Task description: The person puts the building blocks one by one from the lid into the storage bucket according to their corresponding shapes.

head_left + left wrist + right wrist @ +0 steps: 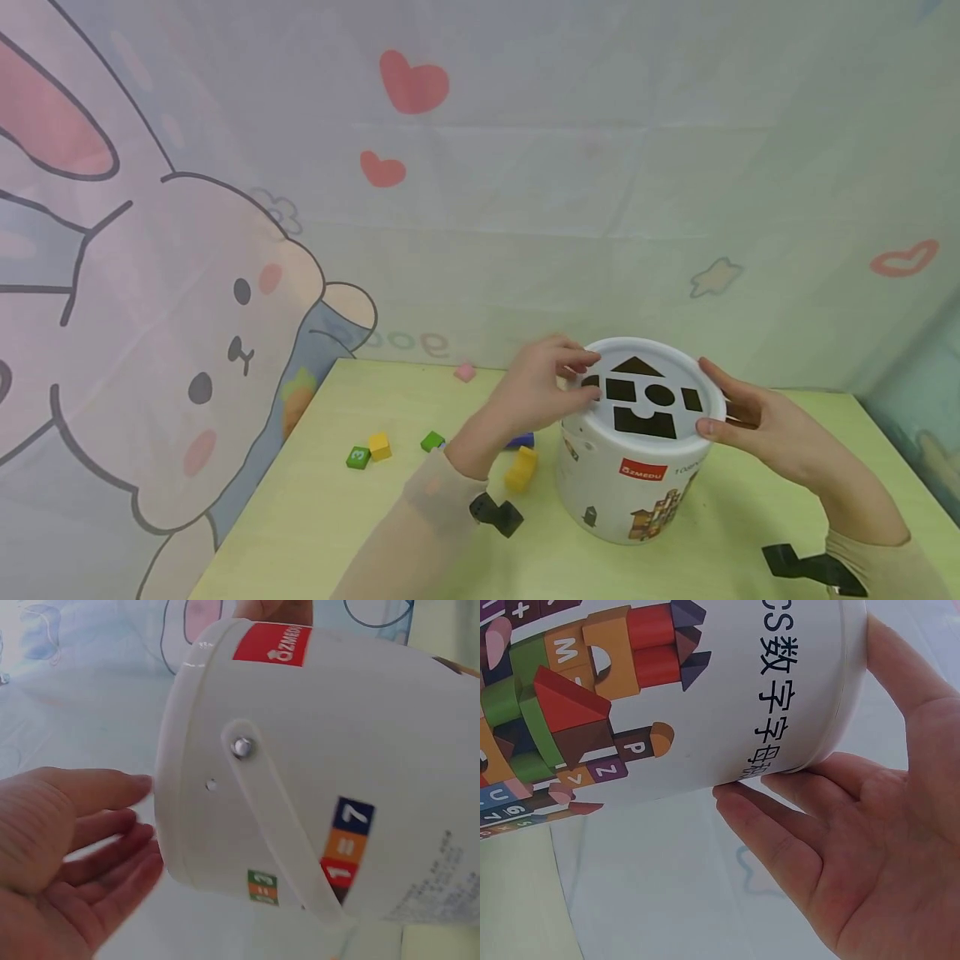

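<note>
A white bucket [360, 750] stands upright on the table, with its swing handle [281, 832] hanging down along the side. Its white lid [678, 371] has dark cut-outs: a triangle, rectangles, a circle and a notched bar. My right hand [780, 433] holds the right rim, thumb in front and fingers round the far side; the right wrist view shows its fingertips against the lid edge. At the left rim, my left hand [536, 383] has its thumb and loosely bent fingers at the lid's edge, seemingly touching it. Printed toy blocks cover the bucket's side in the right wrist view.
Left of the bucket lie a yellow block [521, 470], a blue block [522, 440], a green block [432, 441], a yellow cube [380, 446] and a green cube [358, 457]. A pink block [465, 372] sits near the table's back edge, before a printed cloth [525, 208].
</note>
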Demonstrator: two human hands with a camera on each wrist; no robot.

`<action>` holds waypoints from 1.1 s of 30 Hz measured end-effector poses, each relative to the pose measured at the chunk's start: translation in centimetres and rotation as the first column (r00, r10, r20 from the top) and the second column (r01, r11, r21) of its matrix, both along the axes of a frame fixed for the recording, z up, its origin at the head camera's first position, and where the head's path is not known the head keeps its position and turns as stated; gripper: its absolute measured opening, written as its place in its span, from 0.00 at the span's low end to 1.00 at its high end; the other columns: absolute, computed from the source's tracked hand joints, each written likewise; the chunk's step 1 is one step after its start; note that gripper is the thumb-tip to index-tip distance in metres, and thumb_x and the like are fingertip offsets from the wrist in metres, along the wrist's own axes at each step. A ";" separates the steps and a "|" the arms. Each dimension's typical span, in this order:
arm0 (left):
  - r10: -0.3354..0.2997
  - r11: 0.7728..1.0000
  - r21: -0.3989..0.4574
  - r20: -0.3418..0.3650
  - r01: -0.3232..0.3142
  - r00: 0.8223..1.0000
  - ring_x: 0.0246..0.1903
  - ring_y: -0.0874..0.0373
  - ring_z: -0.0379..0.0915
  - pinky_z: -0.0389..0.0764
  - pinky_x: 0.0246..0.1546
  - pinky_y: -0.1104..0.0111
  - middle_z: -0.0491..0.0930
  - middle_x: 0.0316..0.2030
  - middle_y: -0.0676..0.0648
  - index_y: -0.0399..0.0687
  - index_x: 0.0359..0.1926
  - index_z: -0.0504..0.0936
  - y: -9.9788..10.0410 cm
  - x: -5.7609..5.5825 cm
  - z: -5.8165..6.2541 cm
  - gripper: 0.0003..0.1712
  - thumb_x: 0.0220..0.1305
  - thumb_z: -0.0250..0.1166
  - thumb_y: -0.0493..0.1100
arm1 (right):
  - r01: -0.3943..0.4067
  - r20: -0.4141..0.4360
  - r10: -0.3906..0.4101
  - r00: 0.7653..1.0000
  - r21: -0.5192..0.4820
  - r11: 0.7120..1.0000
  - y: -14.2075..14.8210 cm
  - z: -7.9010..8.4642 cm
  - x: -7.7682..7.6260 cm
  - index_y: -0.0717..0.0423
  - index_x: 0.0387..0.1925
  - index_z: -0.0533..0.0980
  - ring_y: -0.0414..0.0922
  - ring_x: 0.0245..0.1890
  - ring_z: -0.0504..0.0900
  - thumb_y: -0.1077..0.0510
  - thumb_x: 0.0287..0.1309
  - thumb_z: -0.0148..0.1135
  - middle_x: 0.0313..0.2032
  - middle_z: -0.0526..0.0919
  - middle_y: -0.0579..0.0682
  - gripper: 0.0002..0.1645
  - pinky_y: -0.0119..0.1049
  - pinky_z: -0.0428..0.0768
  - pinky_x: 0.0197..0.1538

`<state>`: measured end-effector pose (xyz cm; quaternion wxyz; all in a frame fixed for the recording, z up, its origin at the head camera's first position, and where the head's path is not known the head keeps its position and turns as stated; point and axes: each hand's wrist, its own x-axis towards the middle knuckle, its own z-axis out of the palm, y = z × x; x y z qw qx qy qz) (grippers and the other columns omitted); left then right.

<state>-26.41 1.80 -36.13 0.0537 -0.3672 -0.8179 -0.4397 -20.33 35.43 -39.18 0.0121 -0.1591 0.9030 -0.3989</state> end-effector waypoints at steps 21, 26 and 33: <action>0.257 0.949 0.198 -0.035 -0.245 0.966 0.46 0.53 0.88 0.88 0.50 0.61 0.90 0.48 0.50 0.48 0.51 0.91 -15.7 0.1 -7.9 0.14 0.66 0.77 0.35 | 0.006 -0.002 -0.006 1.000 0.042 0.999 0.3 0.1 -0.3 0.51 0.87 0.49 0.53 0.59 0.85 0.53 0.73 0.70 0.66 0.79 0.68 0.54 0.29 0.82 0.51; 0.299 0.936 0.170 0.085 -0.309 0.950 0.46 0.54 0.87 0.88 0.48 0.66 0.90 0.48 0.46 0.47 0.52 0.91 -19.2 0.5 -9.9 0.12 0.69 0.76 0.38 | 0.005 0.006 -0.005 1.000 0.030 1.000 0.5 0.1 -0.2 0.51 0.87 0.48 0.50 0.59 0.85 0.53 0.74 0.70 0.67 0.78 0.69 0.53 0.28 0.82 0.51; 0.403 0.909 0.041 0.169 -0.415 0.900 0.51 0.47 0.86 0.87 0.53 0.58 0.89 0.51 0.45 0.43 0.56 0.89 -23.0 -0.1 -12.3 0.17 0.67 0.77 0.38 | -0.005 0.007 0.006 1.000 -0.005 1.000 0.8 0.1 0.0 0.54 0.87 0.48 0.32 0.55 0.83 0.55 0.73 0.70 0.66 0.78 0.71 0.54 0.28 0.83 0.51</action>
